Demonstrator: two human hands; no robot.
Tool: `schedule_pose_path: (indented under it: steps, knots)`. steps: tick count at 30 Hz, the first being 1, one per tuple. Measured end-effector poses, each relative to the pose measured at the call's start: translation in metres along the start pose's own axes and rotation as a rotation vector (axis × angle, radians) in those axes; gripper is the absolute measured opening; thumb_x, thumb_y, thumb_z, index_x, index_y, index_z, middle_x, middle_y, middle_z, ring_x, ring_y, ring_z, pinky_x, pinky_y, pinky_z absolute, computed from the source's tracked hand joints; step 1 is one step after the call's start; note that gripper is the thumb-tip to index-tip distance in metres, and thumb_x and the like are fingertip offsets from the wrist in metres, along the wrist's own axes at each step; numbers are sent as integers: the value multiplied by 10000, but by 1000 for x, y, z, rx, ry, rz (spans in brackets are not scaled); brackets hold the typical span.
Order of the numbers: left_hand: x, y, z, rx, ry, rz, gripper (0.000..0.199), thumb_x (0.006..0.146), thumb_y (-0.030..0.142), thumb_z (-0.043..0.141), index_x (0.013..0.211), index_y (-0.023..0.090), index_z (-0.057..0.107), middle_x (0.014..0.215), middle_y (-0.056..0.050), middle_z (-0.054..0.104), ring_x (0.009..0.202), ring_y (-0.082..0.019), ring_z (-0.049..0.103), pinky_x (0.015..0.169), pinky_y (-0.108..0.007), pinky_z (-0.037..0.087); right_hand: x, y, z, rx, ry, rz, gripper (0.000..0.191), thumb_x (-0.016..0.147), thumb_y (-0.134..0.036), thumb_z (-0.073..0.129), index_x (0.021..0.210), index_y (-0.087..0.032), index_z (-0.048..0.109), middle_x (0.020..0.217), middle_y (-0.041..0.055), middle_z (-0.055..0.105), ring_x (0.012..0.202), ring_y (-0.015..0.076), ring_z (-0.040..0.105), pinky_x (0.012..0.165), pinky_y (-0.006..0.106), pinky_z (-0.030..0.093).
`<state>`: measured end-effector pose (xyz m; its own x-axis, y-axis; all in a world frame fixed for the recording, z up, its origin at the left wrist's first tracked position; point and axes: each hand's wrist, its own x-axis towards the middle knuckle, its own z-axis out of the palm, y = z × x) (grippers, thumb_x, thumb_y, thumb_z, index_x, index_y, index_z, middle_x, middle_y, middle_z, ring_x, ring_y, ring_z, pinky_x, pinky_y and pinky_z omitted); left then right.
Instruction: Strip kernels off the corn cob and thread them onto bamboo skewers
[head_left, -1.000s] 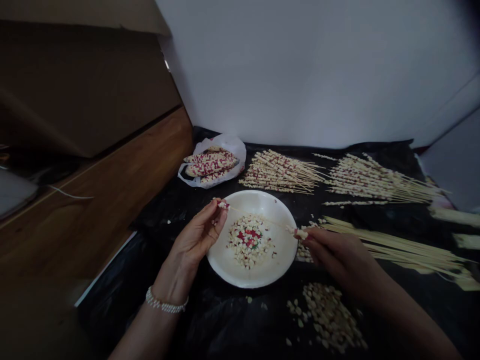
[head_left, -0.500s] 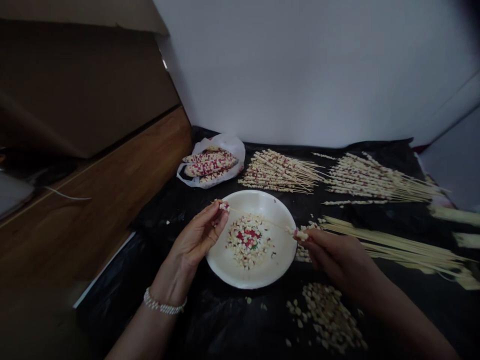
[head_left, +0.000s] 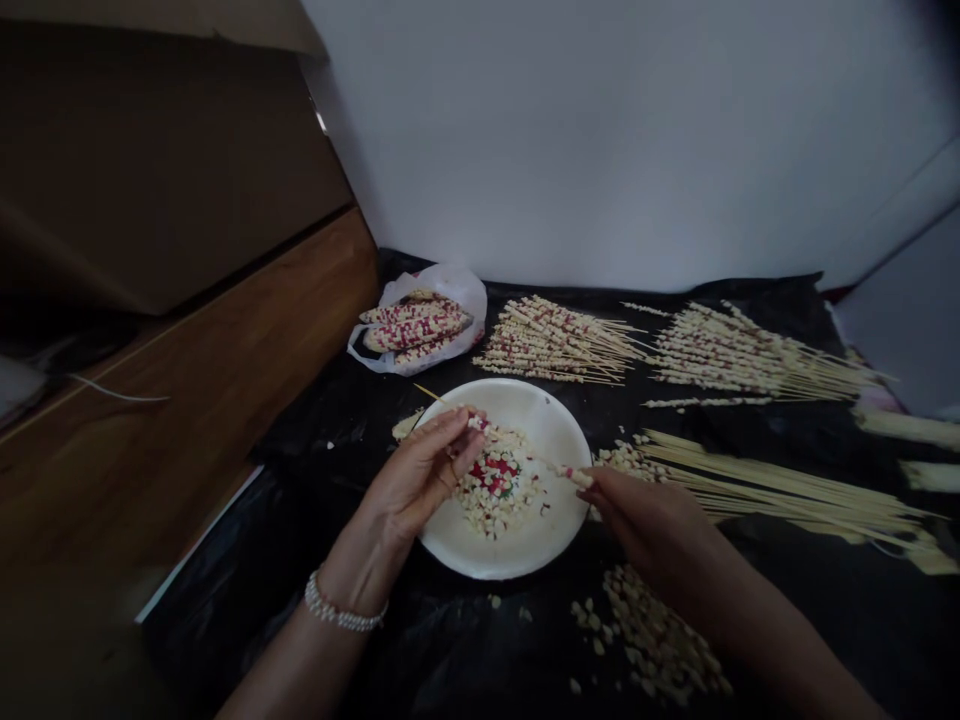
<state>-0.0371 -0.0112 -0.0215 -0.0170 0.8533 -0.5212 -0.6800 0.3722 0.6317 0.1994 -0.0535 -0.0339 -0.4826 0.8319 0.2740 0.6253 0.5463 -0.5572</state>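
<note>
A thin wooden skewer (head_left: 430, 392) slants across the white bowl (head_left: 556, 540), its bare tip sticking out past my left hand. My left hand (head_left: 427, 465), with a beaded bracelet at the wrist, pinches the skewer and some pale and red kernels over the bowl's left side. At the bowl's right rim my right hand (head_left: 626, 500) is closed on the other end, where a short row of kernels (head_left: 576, 476) is threaded. Loose kernels (head_left: 495, 515) lie in the bowl around its red printed centre.
Behind the bowl are corn cobs (head_left: 416, 328) in a plastic bag and two piles of kernel-covered skewers (head_left: 555, 340). Bare skewers (head_left: 780, 485) lie to the right. A kernel heap (head_left: 660, 635) sits on black plastic in front. A cob end (head_left: 406, 427) shows left of the bowl.
My left hand has moved right along the skewer, over the bowl, and the skewer's tip now shows beyond it. My right hand has shifted slightly left.
</note>
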Motion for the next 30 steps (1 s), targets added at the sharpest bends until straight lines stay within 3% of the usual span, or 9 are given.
schedule_pose_path:
  steps: [5, 10, 14, 18, 22, 26, 30]
  knots:
    - [-6, -24, 6, 30, -81, -124, 57, 769, 10, 687, 763, 57, 718, 752, -82, 724, 660, -115, 691, 683, -212, 616, 0, 2, 8, 28, -15, 48, 210, 969, -167, 386, 887, -195, 577, 747, 28, 686, 633, 134, 626, 571, 245, 424]
    - [-11, -43, 10, 36, -102, -143, 32, 739, 33, 733, 761, 49, 717, 776, -89, 726, 683, -123, 697, 704, -214, 611, -1, 4, 18, 50, -52, 66, 213, 960, -129, 381, 971, -186, 586, 841, 47, 711, 692, 140, 649, 625, 251, 462]
    - [-8, -35, 8, 37, -119, -158, 40, 791, 60, 695, 821, 47, 718, 835, -108, 732, 721, -132, 705, 749, -237, 611, -3, 16, 13, -110, -61, 37, 215, 968, -163, 401, 1035, -199, 602, 880, 43, 727, 727, 160, 671, 617, 258, 456]
    - [-1, -13, 4, -1, -60, -50, 123, 886, 110, 592, 900, 82, 711, 895, -111, 738, 766, -138, 716, 762, -248, 612, -3, 24, 1, -442, 46, -2, 253, 954, -196, 455, 1163, -181, 597, 939, 81, 729, 714, 202, 661, 610, 308, 436]
    - [-2, -17, 7, -30, -54, -25, 167, 913, 102, 542, 899, 80, 707, 895, -112, 741, 826, -161, 725, 824, -285, 601, 2, 6, -3, -554, 168, -101, 504, 909, -361, 578, 1342, -120, 483, 1088, 142, 688, 970, 287, 616, 827, 425, 433]
    - [-14, -43, 18, -57, -171, -136, 134, 891, 123, 591, 921, 74, 712, 965, -128, 735, 935, -190, 710, 938, -328, 548, 5, -15, 9, -489, 242, -159, 414, 926, -219, 534, 1326, -118, 499, 1144, 129, 667, 1035, 252, 577, 932, 425, 394]
    - [-23, -46, 20, 48, -321, -151, 245, 882, 225, 630, 1091, 116, 695, 1081, -147, 715, 1103, -239, 647, 1000, -379, 489, 1, -7, 19, -519, 207, -225, 499, 890, -21, 399, 1385, -60, 436, 877, 75, 670, 819, 208, 578, 872, 407, 409]
